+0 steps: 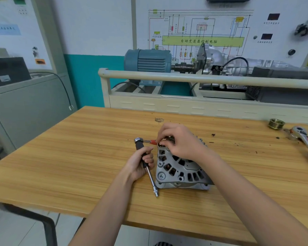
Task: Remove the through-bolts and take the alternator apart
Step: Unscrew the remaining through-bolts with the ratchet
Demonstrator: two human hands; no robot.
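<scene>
Near the middle of the wooden table (78, 148), a black-handled ratchet wrench (144, 157) is gripped by the left hand (140, 164), fingers curled round the handle. Its red extension (153, 142) is laid toward the alternator (180, 169), which is set just right of it. Something small at the alternator's far rim, possibly a bolt head, is pinched by the right hand (181, 142). By the far right corner, a grooved pulley (276, 123) and a second ratchet (306, 137) are seen.

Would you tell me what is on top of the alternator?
The right hand rests on the alternator, its fingers at the wrench's red end. Whatever they pinch is covered.
</scene>
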